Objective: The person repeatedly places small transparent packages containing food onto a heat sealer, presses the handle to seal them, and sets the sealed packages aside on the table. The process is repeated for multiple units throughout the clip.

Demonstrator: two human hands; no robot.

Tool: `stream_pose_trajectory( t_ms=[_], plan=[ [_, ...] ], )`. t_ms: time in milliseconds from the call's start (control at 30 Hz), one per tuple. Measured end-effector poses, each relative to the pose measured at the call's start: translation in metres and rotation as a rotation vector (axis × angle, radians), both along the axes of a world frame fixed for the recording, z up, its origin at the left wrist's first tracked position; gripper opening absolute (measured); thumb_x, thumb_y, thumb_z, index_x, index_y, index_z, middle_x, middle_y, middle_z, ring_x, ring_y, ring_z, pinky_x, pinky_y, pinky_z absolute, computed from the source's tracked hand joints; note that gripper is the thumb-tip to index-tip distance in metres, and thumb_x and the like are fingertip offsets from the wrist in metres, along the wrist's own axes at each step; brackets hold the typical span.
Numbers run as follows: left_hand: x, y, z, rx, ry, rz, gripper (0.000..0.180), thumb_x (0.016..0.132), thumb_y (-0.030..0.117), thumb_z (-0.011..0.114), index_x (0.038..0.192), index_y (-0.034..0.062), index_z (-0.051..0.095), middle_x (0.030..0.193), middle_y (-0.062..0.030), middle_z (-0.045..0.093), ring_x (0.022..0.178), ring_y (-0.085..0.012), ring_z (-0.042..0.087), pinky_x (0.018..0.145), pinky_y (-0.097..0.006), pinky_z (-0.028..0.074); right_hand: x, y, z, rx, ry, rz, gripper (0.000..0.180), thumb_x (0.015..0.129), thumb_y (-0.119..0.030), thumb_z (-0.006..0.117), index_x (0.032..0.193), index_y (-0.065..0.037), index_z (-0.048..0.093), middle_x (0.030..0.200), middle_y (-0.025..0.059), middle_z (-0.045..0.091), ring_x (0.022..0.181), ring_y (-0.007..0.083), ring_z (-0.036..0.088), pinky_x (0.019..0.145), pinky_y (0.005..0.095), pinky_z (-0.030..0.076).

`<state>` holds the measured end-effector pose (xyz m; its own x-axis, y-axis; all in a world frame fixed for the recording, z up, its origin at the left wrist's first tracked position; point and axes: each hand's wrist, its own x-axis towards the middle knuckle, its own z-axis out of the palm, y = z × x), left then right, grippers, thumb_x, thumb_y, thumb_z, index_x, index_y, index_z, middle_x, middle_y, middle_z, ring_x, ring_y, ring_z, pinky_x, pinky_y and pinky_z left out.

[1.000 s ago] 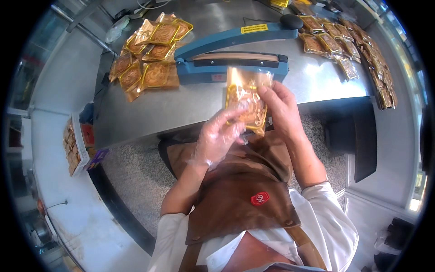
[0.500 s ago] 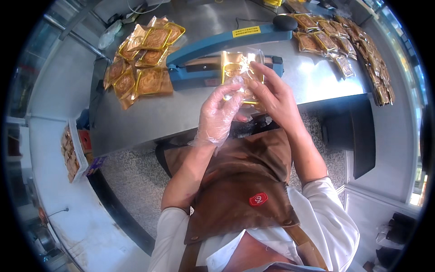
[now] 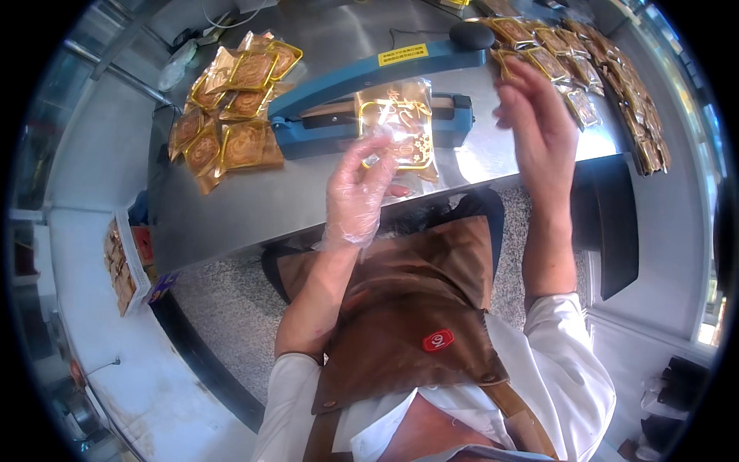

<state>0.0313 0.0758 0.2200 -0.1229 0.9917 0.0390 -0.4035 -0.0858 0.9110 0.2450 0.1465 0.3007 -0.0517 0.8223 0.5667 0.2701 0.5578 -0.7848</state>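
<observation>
In my gloved left hand (image 3: 354, 192) is a clear and gold plastic pouch (image 3: 413, 127), pinched near its lower left. Its top edge lies at the open jaw of a blue impulse sealer (image 3: 331, 91). My bare right hand (image 3: 540, 127) is raised to the right of the sealer, off the pouch, with nothing seen in it. Its fingers are loosely bent and somewhat apart. Above it and to the left is the black knob (image 3: 471, 35) on the end of the sealer's raised arm.
Filled gold packets (image 3: 245, 145) are piled left of the sealer on the metal table (image 3: 223, 215). Rows of more packets (image 3: 616, 92) lie at the right edge. A white crate (image 3: 132, 258) of wrapped items stands at the lower left.
My right hand has let go of the pouch and moved right and up, toward the knob's side. My left hand still grips the pouch, which shows more fully now.
</observation>
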Motion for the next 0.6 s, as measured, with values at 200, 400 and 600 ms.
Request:
stream_pose_trajectory(
  t_ms=[200, 400, 600],
  plan=[
    [0.001, -0.001, 0.003, -0.021, -0.002, 0.038, 0.028, 0.099, 0.004, 0.065, 0.126, 0.0039, 0.063, 0.122, -0.009, 0.063, 0.101, -0.0162, 0.067, 0.074, -0.029, 0.064, -0.015, 0.039, 0.041, 0.452, -0.444, 0.013, 0.03, 0.099, -0.014, 0.067, 0.128, -0.008, 0.07, 0.112, 0.0077, 0.069, 0.093, 0.0154, 0.069, 0.075, 0.026, 0.053],
    [0.001, -0.001, 0.002, 0.03, 0.006, 0.041, 0.027, 0.099, 0.003, 0.065, 0.126, 0.0039, 0.063, 0.124, -0.0097, 0.062, 0.104, -0.0175, 0.068, 0.075, -0.03, 0.064, -0.005, 0.05, 0.031, 0.351, -0.545, 0.034, 0.026, 0.099, -0.018, 0.068, 0.121, -0.006, 0.073, 0.115, 0.0091, 0.068, 0.097, 0.0198, 0.07, 0.078, 0.0293, 0.054],
    [0.003, -0.001, 0.004, 0.01, 0.009, 0.039, 0.027, 0.098, 0.003, 0.066, 0.125, 0.0027, 0.063, 0.126, -0.0108, 0.063, 0.105, -0.0182, 0.067, 0.075, -0.03, 0.064, 0.002, 0.048, 0.013, 0.227, -0.482, 0.067, 0.026, 0.098, -0.017, 0.069, 0.121, -0.005, 0.073, 0.114, 0.0097, 0.069, 0.097, 0.0189, 0.07, 0.078, 0.0287, 0.054]
  ],
)
